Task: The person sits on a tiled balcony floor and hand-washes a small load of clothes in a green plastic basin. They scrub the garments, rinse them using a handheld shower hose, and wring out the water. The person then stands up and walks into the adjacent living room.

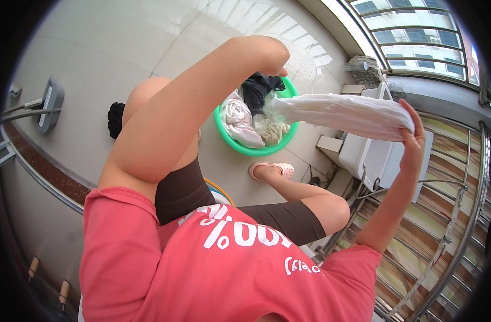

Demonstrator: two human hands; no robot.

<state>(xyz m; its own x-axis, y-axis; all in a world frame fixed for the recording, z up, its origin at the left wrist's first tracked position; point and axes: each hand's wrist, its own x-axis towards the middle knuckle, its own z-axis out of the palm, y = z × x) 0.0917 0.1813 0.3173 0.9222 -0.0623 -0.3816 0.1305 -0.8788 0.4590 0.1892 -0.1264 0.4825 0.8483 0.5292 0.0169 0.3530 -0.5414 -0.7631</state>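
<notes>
My right hand [412,131], at the right, grips one end of a wet white cloth [342,114]. The cloth stretches out sideways to the green plastic basin [239,149] on the floor, where its other end looks sheer and bunched. My left arm reaches over the basin. Only a fingertip of my left hand [283,73] shows, above the basin's far rim; the rest is hidden behind the arm, so its grip cannot be told. In the basin lie a twisted white garment [237,118], a black garment [256,92] and a beige cloth [271,129].
A white sink [360,155] stands at the right beside metal railings [469,161]. The tiled floor [310,68] is wet near the basin. A grey dustpan [52,105] is at the left. A rim of another container [219,191] shows between my legs, near my pink clog [286,170].
</notes>
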